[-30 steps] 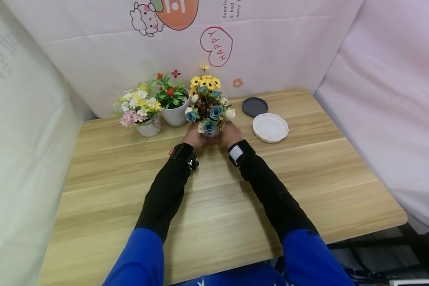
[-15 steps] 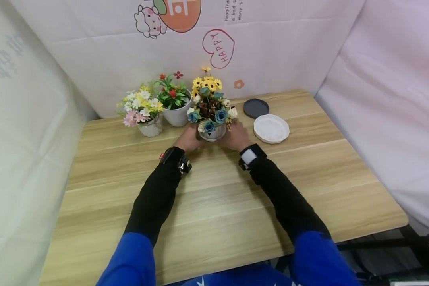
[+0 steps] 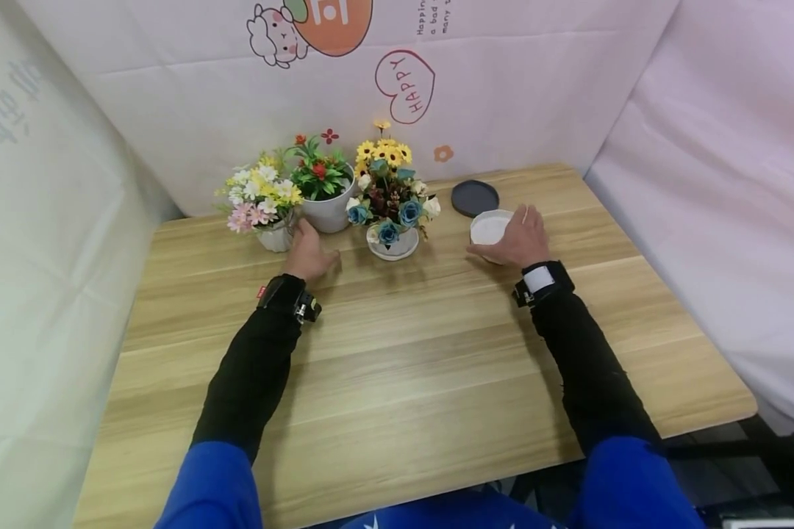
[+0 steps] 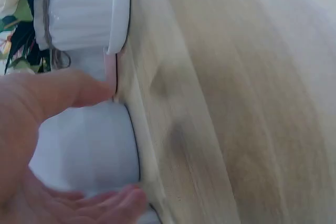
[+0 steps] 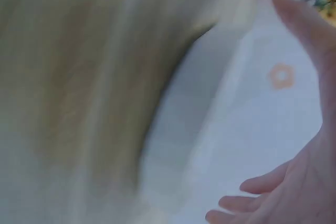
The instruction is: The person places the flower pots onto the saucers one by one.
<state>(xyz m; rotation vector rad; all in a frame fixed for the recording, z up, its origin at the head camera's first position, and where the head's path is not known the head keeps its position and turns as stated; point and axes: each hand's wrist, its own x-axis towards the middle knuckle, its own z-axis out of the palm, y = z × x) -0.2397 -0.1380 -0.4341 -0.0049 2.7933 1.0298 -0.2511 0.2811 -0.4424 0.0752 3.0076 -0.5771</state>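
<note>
My left hand (image 3: 309,253), fingers spread, is at the right side of the small white pot (image 3: 276,238) of pink, white and yellow flowers. In the left wrist view, a plain white pot (image 4: 86,142) shows between its thumb and fingers. Blue and cream roses (image 3: 409,213) fill a pot that stands on a white saucer (image 3: 397,254), apart from both hands. Over the front right of another white saucer (image 3: 488,226) is my right hand (image 3: 524,239), thumb and fingers wide apart. That saucer looks blurred in the right wrist view, beyond the hand's reach.
A white pot (image 3: 327,213) with red flowers and green leaves stands at the back. Yellow flowers (image 3: 384,152) rise behind the roses. A dark grey saucer (image 3: 474,198) lies behind the white one. A printed cloth (image 3: 523,95) hangs along the table's (image 3: 397,367) back edge.
Both hands have come off the rose pot and moved apart: the left toward the pink-flower pot, the right to the white saucer. The rose pot now stands without a hand on it.
</note>
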